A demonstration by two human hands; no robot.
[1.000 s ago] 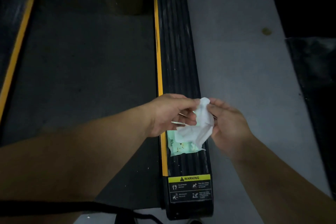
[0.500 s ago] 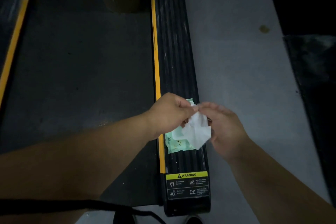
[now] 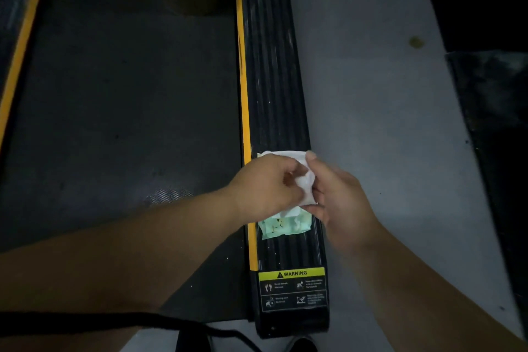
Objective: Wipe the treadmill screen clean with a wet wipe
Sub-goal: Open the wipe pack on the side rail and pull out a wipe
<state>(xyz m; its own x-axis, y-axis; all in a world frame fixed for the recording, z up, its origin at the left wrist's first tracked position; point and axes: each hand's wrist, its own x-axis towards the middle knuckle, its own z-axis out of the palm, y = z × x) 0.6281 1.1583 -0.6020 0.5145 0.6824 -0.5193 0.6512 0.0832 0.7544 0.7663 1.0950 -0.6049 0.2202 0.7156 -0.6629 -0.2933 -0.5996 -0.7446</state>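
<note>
A white wet wipe (image 3: 303,180) is stretched between my two hands, low over the treadmill's black ribbed side rail (image 3: 271,71). My left hand (image 3: 265,188) pinches its left part. My right hand (image 3: 340,197) grips its right edge with thumb and fingers. Under the hands a pale green wipe pack (image 3: 285,224) lies flat on the rail, partly covered by them. The treadmill screen is out of view.
The dark running belt (image 3: 123,94) lies left of the rail, edged by a yellow stripe (image 3: 243,94). A yellow warning label (image 3: 293,288) sits at the rail's near end. Grey floor (image 3: 380,123) is to the right, a dark mat (image 3: 497,123) beyond it. A black cord (image 3: 143,320) crosses the bottom.
The crumpled wipe has been pulled wider between my hands. Both hands stayed over the pack on the rail.
</note>
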